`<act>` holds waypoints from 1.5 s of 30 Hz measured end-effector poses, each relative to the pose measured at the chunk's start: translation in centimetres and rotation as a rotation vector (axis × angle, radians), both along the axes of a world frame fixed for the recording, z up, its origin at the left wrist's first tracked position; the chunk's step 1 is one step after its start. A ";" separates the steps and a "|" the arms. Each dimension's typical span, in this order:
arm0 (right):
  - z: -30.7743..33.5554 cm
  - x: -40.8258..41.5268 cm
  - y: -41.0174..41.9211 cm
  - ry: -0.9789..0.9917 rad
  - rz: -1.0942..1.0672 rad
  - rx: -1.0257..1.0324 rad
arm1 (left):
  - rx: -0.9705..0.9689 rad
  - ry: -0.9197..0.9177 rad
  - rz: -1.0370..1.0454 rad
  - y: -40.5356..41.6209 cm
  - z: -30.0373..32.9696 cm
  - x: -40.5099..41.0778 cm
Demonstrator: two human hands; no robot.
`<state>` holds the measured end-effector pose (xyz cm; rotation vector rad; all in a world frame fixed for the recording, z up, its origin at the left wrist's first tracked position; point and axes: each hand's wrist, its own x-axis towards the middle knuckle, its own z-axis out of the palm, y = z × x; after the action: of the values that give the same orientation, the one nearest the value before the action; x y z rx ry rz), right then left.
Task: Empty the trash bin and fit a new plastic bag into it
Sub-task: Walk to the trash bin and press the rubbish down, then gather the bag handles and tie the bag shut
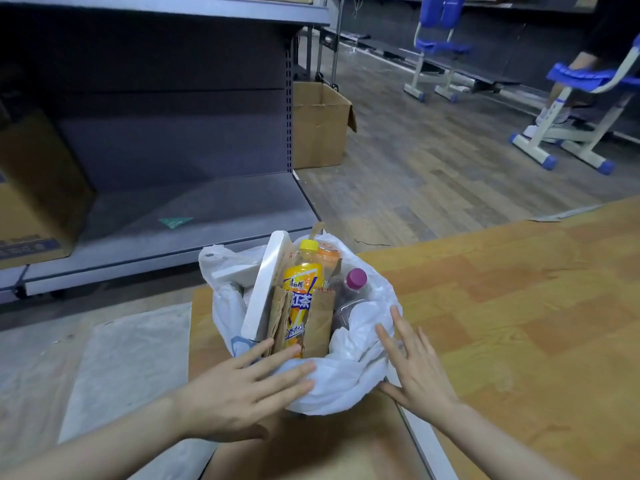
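A trash bin lined with a white plastic bag (349,368) stands on the floor in front of me; the bag folds over the rim and hides the bin itself. Inside stand a yellow tea bottle (303,289), a clear bottle with a purple cap (355,282), a white foam slab (265,285) and brown cardboard pieces (320,320). My left hand (242,386) lies flat on the near left edge of the bag, fingers spread. My right hand (415,365) rests against the bag's right side, fingers apart. Neither hand grips anything.
An empty grey metal shelf unit (173,209) stands just behind the bin. A cardboard box (320,123) sits by its right end, another box (31,188) at far left. Blue-and-white chairs (575,109) stand at the far right. A flat plastic sheet (124,362) lies at left.
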<state>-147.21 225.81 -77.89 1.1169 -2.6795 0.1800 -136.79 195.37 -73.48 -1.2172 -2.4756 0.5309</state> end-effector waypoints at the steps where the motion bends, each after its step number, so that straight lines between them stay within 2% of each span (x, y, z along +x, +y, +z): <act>1: -0.2 0.0 -0.4 0.036 -0.020 -0.048 | 0.016 0.012 0.005 0.6 0.1 0.0; 7: 0.8 -0.1 -1.3 0.114 -0.082 -0.161 | 0.109 0.089 0.010 1.7 0.5 -0.2; 15: 3.6 -1.7 1.0 0.312 -0.003 -0.126 | 0.244 0.215 -0.050 1.4 1.8 -0.8; 21: 11.5 -4.0 -0.6 0.597 0.015 -0.241 | 0.374 0.201 0.106 0.5 4.4 -1.5; 24: 15.3 -4.9 -2.6 0.702 0.062 -0.267 | 0.354 0.193 0.267 -1.6 5.6 -2.1; 26: 16.3 -4.9 -3.9 0.598 -0.007 -0.291 | 0.277 0.168 0.431 -3.4 6.3 -2.6; 31: 13.4 -4.1 -3.7 0.079 -0.343 -0.504 | 0.184 0.025 0.743 -6.3 6.8 -3.7; 34: 10.4 -3.2 -1.7 -0.173 -0.433 -0.523 | 0.280 0.000 0.842 -7.4 5.8 -5.2; 36: 9.0 -2.4 -0.5 -0.296 -0.402 -0.526 | 0.461 -0.101 0.901 -8.0 4.6 -6.9; 38: 8.1 -1.7 0.3 -0.365 -0.338 -0.558 | 0.634 -0.269 0.960 -8.2 3.9 -8.7; 43: 8.6 -1.7 0.3 -0.373 -0.205 -0.761 | 0.839 -0.313 0.954 -8.5 5.3 -10.9; 45: 9.6 -2.2 -0.1 -0.356 -0.196 -0.851 | 0.825 -0.300 0.979 -8.6 7.0 -11.3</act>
<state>-149.42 225.71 -68.30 0.5740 -2.4876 1.4241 -148.13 186.73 -66.43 0.2820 -2.9067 -0.5064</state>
